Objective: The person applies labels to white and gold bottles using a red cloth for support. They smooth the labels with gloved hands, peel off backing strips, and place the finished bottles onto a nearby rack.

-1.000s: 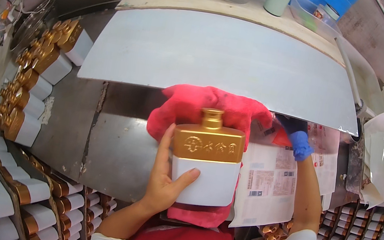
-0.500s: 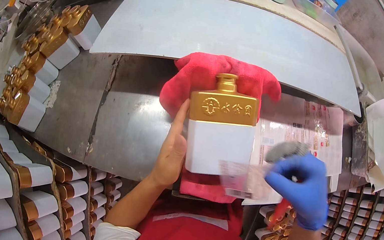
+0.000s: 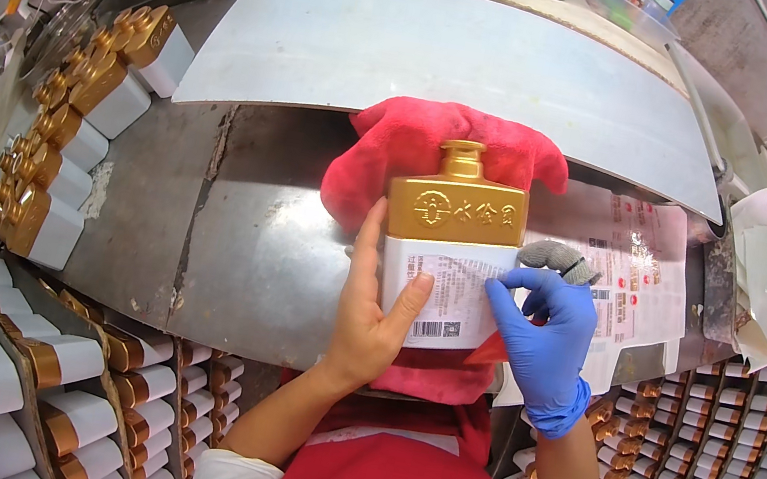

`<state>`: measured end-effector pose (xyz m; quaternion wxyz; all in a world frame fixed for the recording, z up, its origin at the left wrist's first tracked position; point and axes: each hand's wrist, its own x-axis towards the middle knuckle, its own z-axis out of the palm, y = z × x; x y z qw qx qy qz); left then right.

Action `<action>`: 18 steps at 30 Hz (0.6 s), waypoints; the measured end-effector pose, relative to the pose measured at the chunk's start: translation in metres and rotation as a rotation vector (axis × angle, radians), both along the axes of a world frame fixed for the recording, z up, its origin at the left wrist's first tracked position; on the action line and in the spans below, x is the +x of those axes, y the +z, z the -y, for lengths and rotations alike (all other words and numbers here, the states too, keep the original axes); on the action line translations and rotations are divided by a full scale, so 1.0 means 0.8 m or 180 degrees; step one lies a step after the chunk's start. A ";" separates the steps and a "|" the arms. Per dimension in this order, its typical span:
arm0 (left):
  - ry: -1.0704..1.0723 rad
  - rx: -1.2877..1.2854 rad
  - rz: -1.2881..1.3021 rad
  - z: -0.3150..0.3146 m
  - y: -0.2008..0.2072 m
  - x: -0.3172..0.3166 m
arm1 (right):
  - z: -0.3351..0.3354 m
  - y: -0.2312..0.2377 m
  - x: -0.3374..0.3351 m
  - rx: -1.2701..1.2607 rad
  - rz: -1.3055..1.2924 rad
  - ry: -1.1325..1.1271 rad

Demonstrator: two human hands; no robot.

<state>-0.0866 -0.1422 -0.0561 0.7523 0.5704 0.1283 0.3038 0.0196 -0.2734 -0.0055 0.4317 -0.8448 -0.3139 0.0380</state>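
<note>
A flat bottle [image 3: 456, 219] with a gold shoulder and white body lies on a crumpled pink-red cloth [image 3: 391, 134], its neck pointing away from me. My left hand [image 3: 367, 323] grips its left side, the thumb pressing on the front. Against the white body rests a clear printed label [image 3: 447, 296]. My right hand [image 3: 545, 333], in a blue glove with grey knit over some fingers, pinches the label's right edge between thumb and forefinger. Below that palm pokes out a red pointed piece [image 3: 490, 351], apparently also held; its kind is unclear.
Printed label sheets [image 3: 647, 273] lie to the right on the metal table [image 3: 245, 247]. Similar gold and white bottles [image 3: 54, 210] line the table's left end, and racks of more bottles [image 3: 67, 369] flank me on both sides. Beyond the cloth sits a pale board [image 3: 435, 55].
My right hand has swung left with the label, which now lies over the bottle's white front. My left thumb has moved from the bottle's side onto the label.
</note>
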 end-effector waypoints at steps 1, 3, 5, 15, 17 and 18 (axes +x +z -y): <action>0.0016 0.0103 -0.0049 -0.001 -0.002 0.000 | 0.002 -0.002 0.000 -0.0019 -0.0109 -0.0053; 0.0049 0.0307 -0.0147 -0.002 -0.007 0.001 | 0.005 -0.004 0.002 0.0111 -0.0549 -0.0171; -0.0024 0.0044 -0.0035 -0.003 -0.004 0.000 | 0.006 -0.004 0.003 0.0416 -0.1215 -0.0300; -0.0227 0.0346 -0.0171 -0.002 0.009 0.000 | 0.010 -0.018 0.013 0.0352 -0.1695 0.0125; -0.0231 0.0343 -0.0202 -0.002 0.009 -0.001 | 0.012 -0.019 0.013 0.0309 -0.1759 0.0121; -0.0233 0.0342 -0.0217 -0.002 0.009 -0.001 | 0.012 -0.019 0.013 0.0287 -0.1791 0.0119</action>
